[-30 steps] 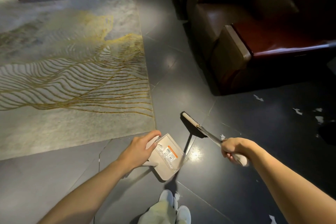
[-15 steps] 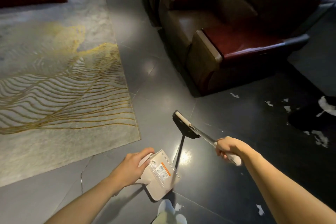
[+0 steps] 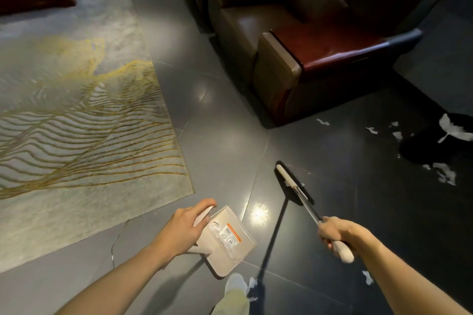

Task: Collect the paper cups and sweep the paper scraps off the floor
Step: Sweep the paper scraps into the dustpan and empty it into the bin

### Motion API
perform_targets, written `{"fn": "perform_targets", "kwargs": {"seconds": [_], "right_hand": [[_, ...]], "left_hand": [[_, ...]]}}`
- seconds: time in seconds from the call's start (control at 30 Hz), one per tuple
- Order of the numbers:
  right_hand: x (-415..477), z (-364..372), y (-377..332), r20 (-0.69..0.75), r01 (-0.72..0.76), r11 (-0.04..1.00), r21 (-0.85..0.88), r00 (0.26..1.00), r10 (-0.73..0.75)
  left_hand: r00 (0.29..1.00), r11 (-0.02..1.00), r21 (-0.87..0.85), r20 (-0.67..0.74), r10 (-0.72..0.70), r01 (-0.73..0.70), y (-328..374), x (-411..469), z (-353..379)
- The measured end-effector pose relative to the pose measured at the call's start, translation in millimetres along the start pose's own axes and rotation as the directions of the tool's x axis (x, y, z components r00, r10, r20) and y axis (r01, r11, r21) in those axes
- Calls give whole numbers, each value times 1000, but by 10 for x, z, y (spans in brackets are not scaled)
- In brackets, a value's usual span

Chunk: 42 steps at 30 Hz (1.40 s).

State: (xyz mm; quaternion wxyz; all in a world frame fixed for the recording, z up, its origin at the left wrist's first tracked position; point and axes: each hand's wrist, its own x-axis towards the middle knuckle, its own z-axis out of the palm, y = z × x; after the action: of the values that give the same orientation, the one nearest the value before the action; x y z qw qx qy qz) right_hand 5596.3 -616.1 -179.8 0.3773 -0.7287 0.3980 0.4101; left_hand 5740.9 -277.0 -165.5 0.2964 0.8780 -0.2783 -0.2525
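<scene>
A rug (image 3: 76, 110) lay left. The left grip (image 3: 183, 229) clasped a dustpan (image 3: 230, 240); the right grip (image 3: 337, 234) was clenched round a broom (image 3: 286, 179). Scraps (image 3: 446, 174) dotted the floor (image 3: 332, 156) far right; short strokes toward a lowered dustpan would likely work best. No cups showed.

The right hand (image 3: 337, 234) is swinging the broom (image 3: 298, 193) rightward across the dark floor (image 3: 217, 123), its head leaving the tile joint in front of the armchair (image 3: 320, 41) and nearing the paper scraps (image 3: 445, 174). The left hand (image 3: 184, 230) is bringing the dustpan (image 3: 227, 240) along, a little lower and further left in view. The view is turning right, so the rug (image 3: 76, 110) is slipping leftward and more scraps, a large white piece (image 3: 455, 130) among them, are coming into sight.
</scene>
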Motion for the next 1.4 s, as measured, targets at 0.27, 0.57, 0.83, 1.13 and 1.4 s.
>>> {"fn": "perform_targets", "kwargs": {"seconds": [0.27,0.57,0.83,1.13,1.4], "right_hand": [[-990,799,-72,280,-66,985,158,960,19],[-1680,971,642,370,-171,872,459,929,-13],[-1830,1300,1217,132,-151,761,631,987,87],[-1922,1892,2005,-228,-174,836,520,915,332],[-1658,2129,2803,-323,-248,863,440,853,410]], "left_hand": [[999,998,47,-12,33,-32,275,-169,142],[997,995,85,-47,54,-49,308,-881,179],[995,990,141,-92,41,-28,77,-1700,-45],[996,985,157,73,60,-71,-112,-2363,-72],[979,985,147,195,63,-93,-247,-2532,243]]}}
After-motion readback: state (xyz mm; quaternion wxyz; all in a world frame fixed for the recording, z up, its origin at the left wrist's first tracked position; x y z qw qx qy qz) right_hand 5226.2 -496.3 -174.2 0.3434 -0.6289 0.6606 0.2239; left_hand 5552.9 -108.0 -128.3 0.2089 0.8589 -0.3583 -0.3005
